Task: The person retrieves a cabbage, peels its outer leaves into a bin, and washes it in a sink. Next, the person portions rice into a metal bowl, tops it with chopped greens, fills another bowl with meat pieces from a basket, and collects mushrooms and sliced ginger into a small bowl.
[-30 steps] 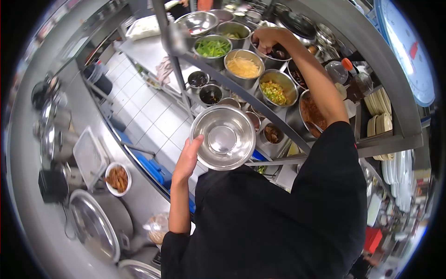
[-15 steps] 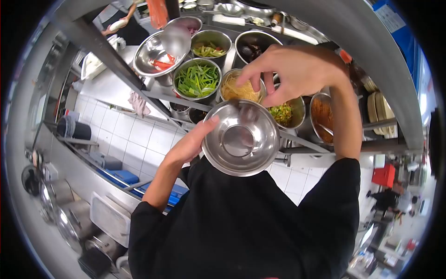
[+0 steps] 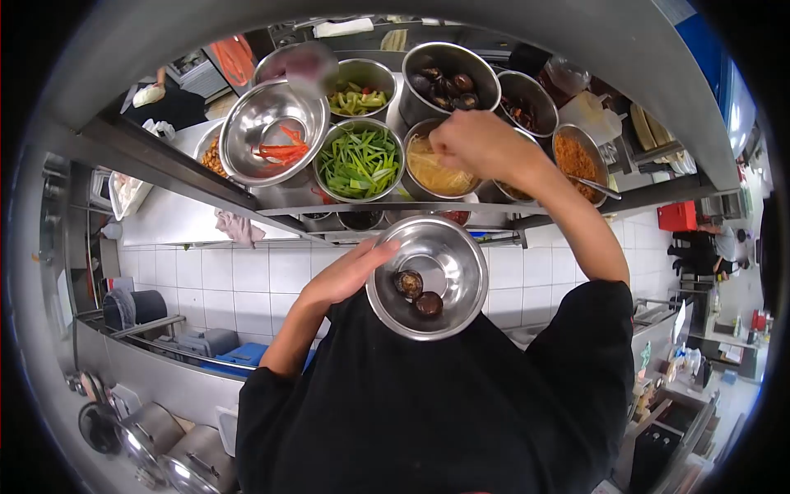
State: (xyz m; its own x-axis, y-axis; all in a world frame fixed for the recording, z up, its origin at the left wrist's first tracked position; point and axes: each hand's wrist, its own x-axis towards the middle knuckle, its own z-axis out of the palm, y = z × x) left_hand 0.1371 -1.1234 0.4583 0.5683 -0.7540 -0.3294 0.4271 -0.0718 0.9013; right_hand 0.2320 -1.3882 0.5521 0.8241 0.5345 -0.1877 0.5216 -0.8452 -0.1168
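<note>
My left hand grips the left rim of a steel bowl, thumb inside. Two dark mushrooms lie in that bowl. Over the pot of pale yellow shreds, my right hand reaches in with its fingers pressed together; whatever they hold is hidden. Left of it stands a pot of green strips, and beyond it a pot of dark mushrooms. Red strips lie in a wide bowl at the left.
A metal shelf bar runs in front of the pots. An orange-brown filling with a spoon stands in a pot at the right. Lidded pots stand at the lower left. Other people are at the far right and upper left.
Two mushrooms are now in the steel bowl, which was empty. My right hand has moved from the mushroom pot to the yellow shreds, and its fingers have closed. The view has turned.
</note>
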